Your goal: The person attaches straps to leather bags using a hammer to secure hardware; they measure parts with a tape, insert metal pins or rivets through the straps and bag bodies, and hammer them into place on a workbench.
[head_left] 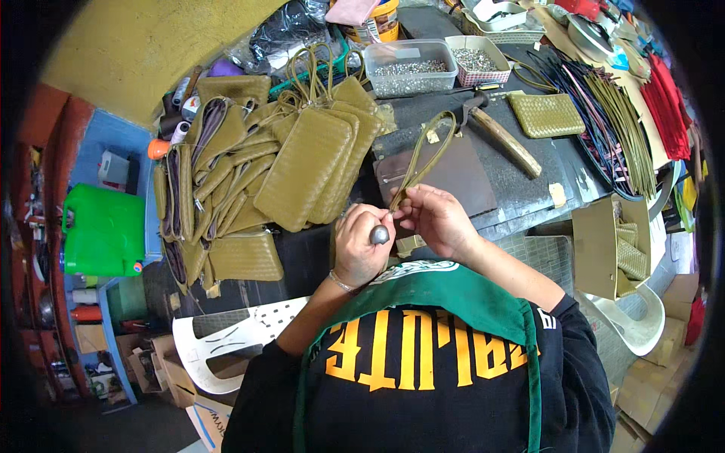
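Note:
My left hand (356, 249) is closed round a tool with a rounded grey metal end (380, 235); the rest of it is hidden, so its kind is unclear. Close beside it, my right hand (442, 220) pinches the lower end of an olive wrist strap (428, 160). The strap's loop rises away from me over a flat brown slab (461, 177). My fingertips almost meet where the strap ends, and they hide what lies between them. To the left, olive woven pouches (306, 167) with strap loops lie in an overlapping pile.
A hammer (504, 140) and a woven pouch (546, 115) lie to the right. Behind stand a clear tub (410, 66) and a checked box (479, 59) of small metal pieces. Cut strips (604, 121) hang at far right, above a cardboard box (608, 249). A green jerrycan (104, 230) is at left.

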Available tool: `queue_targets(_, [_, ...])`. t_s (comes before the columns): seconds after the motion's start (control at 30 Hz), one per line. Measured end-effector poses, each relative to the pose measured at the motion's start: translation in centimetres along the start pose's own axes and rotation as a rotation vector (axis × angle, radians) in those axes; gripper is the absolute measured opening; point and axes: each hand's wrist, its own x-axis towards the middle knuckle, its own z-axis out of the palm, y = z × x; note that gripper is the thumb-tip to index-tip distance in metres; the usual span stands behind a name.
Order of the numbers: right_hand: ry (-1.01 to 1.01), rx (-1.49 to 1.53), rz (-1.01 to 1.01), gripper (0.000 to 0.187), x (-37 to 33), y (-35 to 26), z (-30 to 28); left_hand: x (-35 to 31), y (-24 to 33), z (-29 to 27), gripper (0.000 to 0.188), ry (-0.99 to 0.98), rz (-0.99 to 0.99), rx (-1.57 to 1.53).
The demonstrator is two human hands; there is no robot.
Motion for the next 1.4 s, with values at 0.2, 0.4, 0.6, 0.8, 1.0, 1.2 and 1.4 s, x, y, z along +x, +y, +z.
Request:
queue_targets(0.2, [-0.125, -0.417, 0.004, 0.024, -0.3, 1.2, 0.9, -0.8, -0.2, 0.5, 0.020, 0.066, -0.262, -0.315])
queue_targets(0.4, [-0.200, -0.889, -0.588, 0.011, -3.1, 0.1, 0.2, 1.3, -2.3, 0.6, 0.007, 0.263, -0.606, -0.628])
queue_targets(0.6, [0.341, -0.816, -1.201, 0.017, -11.9, -9.5, -3.7, 6.4, -15.6, -3.4, 0.028, 0.170, -0.223, 0.409])
queue_targets(0.8, [1.410, -0.459, -1.649, 0.029, -27.5, -21.8, -10.9, 6.4, -21.1, -6.1, 0.036, -0.278, -0.476, 0.463])
queue_targets(1.0, [2.015, -0.383, -1.278, 0.044, -39.2, -29.1, -32.7, 7.2, -23.5, -8.0, 0.038, -0.318, -0.432, 0.550])
queue_targets(1.2, [1.776, -0.789, -0.080, 0.035, -38.1, -24.7, -44.0, 9.1, -15.7, -5.0, 0.025, -0.194, -0.542, 0.317])
queue_targets(1.4, [0.953, -1.377, -0.595, 0.020, -11.2, -17.8, -13.6, 8.3, -7.7, -7.2, 0.025, -0.245, -0.320, 0.155])
